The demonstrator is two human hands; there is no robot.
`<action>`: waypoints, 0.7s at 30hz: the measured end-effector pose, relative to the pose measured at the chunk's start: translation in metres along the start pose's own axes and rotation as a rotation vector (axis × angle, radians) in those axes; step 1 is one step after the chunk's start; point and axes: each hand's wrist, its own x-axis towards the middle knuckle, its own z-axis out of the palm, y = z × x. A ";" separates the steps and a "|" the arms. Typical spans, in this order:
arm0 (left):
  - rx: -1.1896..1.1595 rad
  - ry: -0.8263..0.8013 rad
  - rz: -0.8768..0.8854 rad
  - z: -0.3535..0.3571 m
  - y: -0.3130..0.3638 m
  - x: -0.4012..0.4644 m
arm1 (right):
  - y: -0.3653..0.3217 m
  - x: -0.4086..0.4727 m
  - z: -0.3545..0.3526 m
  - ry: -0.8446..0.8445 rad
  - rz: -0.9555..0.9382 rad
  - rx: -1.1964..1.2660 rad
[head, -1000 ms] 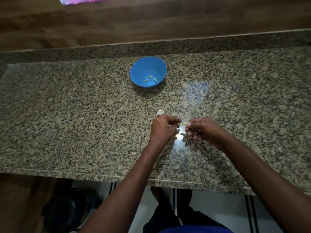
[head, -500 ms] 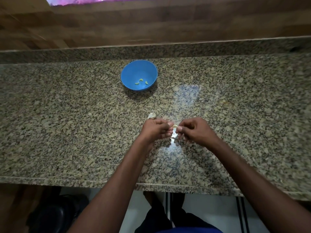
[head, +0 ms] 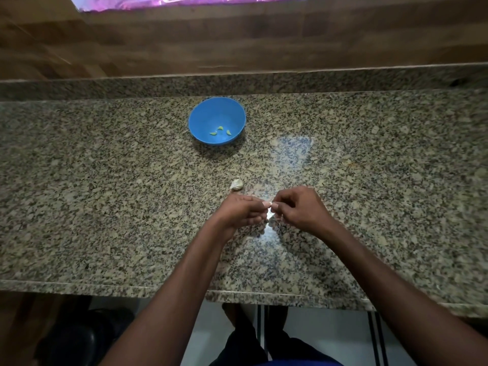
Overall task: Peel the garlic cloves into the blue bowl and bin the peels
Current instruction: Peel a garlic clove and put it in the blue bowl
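I am pinching 1 garlic clove (head: 270, 205) between my 2 hands: my left hand (head: 241, 211) is curling its fingers and thumb round one end, and my right hand (head: 299, 210) is nipping the other end with thumb and forefinger, its remaining fingers folding in. Just beyond my left hand, 1 unpeeled clove (head: 237, 184) is lying on the granite counter (head: 105, 194). Farther back, 1 blue bowl (head: 217, 121) is sitting upright, holding 3 peeled cloves (head: 220, 131).
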 end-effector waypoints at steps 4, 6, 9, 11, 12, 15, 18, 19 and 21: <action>0.009 0.042 0.042 0.002 0.002 -0.001 | -0.004 0.001 0.004 0.057 -0.080 -0.148; 0.078 0.064 0.187 0.003 -0.001 -0.001 | -0.004 0.004 -0.002 -0.007 0.047 0.159; 0.173 0.088 0.356 0.004 -0.008 -0.001 | -0.006 0.009 -0.011 -0.228 0.338 0.610; 0.224 0.115 0.414 0.004 -0.009 0.001 | -0.006 0.011 -0.012 -0.324 0.474 0.768; 0.236 0.132 0.430 0.004 -0.009 0.002 | -0.005 0.012 -0.011 -0.350 0.508 0.831; 0.174 0.154 0.410 0.002 -0.008 0.004 | -0.001 0.012 -0.011 -0.356 0.525 0.906; 0.040 0.106 0.317 0.001 -0.009 0.003 | 0.009 0.011 -0.007 -0.192 0.384 0.483; 0.005 0.090 0.296 0.001 -0.010 0.004 | 0.011 0.011 -0.005 -0.126 0.319 0.312; -0.050 0.069 0.269 -0.001 -0.011 0.005 | 0.014 0.012 0.000 -0.042 0.228 0.107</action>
